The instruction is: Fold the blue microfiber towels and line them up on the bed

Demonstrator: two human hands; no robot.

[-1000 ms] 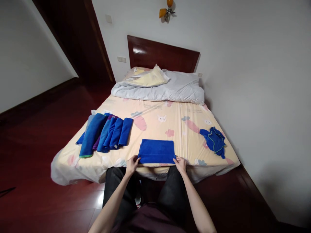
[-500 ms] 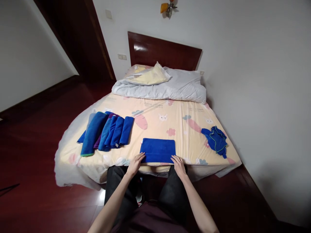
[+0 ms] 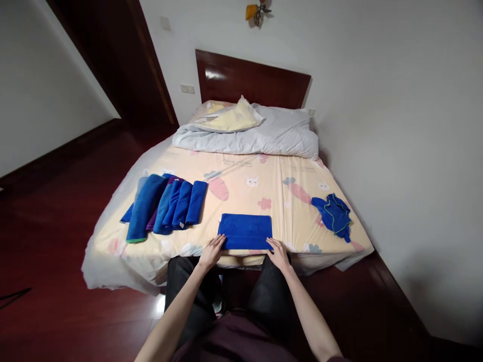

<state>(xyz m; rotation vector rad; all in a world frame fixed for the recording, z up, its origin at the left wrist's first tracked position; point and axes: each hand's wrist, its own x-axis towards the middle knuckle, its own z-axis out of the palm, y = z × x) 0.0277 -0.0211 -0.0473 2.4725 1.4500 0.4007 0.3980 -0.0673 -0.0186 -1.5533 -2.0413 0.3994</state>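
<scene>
A blue towel (image 3: 246, 230), folded into a flat rectangle, lies at the near edge of the bed. My left hand (image 3: 212, 250) is at its near left corner, fingers closed on the edge. At the near right corner my right hand (image 3: 278, 253) has its fingers on the cloth in the same way. Left of the towel, several rolled towels (image 3: 162, 206) in blue and purple lie side by side. A crumpled blue cloth (image 3: 334, 216) with green edging rests on the right side of the bed.
The bed (image 3: 241, 193) has a patterned sheet. A grey quilt (image 3: 279, 133) and a yellow pillow (image 3: 237, 118) lie near the dark wooden headboard (image 3: 252, 78). My legs touch or nearly touch the bed's near edge.
The near edge of the blue towel has shifted slightly away from me, with both hands still at its corners. The whole view has moved a little.
</scene>
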